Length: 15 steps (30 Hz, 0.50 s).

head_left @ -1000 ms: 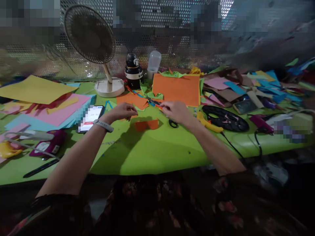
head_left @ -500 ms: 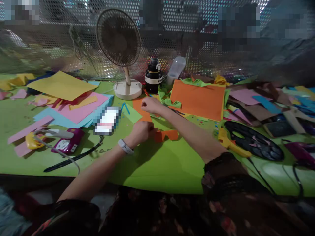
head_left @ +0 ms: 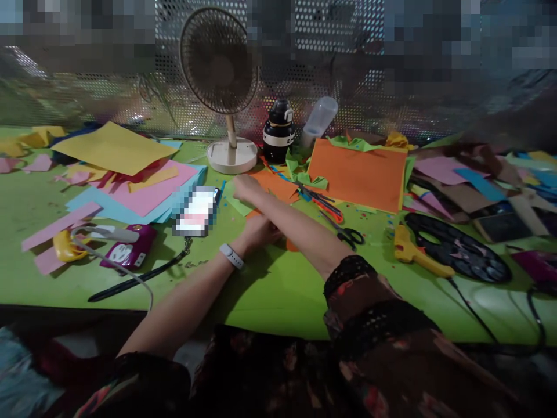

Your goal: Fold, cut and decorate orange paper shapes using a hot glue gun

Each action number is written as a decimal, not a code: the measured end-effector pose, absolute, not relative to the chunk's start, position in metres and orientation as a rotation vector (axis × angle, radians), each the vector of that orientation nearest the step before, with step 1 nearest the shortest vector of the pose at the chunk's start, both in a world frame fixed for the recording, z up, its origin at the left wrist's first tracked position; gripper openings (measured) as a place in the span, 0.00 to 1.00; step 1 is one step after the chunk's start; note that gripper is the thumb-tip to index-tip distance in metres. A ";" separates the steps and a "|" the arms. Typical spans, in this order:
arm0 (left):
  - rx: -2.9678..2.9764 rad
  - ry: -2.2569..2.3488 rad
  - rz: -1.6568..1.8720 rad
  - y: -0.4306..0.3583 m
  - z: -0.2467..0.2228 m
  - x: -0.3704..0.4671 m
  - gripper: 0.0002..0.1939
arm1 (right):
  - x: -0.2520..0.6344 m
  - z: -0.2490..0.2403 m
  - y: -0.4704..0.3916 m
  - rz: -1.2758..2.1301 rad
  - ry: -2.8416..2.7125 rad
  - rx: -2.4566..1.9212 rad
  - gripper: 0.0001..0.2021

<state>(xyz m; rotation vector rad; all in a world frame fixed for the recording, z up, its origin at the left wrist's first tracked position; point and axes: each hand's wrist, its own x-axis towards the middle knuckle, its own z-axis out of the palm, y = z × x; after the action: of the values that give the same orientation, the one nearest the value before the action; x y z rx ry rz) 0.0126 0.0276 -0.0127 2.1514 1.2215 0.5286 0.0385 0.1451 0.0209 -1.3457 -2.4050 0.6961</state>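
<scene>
Green paper [head_left: 237, 206] in the head view lies on the surface [head_left: 278, 299] under or against the right hand [head_left: 245, 190], its long side slanting from far left to near right. The left hand [head_left: 258, 231] sits nearer the body, between it and an orange piece [head_left: 291, 246] partly covered by the right forearm [head_left: 304, 232]. The hands look apart; with fingers hidden, whether either grips anything cannot be told.
</scene>
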 end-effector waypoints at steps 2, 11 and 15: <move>2.172 1.302 0.520 0.029 -0.012 0.013 0.11 | 0.047 0.026 0.145 0.671 -2.358 -1.428 0.05; 1.897 1.137 0.878 0.036 0.013 -0.001 0.17 | 0.171 0.063 0.102 1.288 -1.769 -1.290 0.07; 2.011 1.164 1.128 0.031 0.043 0.001 0.19 | 0.228 0.063 0.064 1.411 -1.785 -1.229 0.07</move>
<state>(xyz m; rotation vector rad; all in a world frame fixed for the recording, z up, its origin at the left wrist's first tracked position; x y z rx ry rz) 0.0011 0.0312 0.0427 2.0107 1.1637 1.1279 0.2277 0.0643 0.0631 -1.2289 -1.7854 1.4113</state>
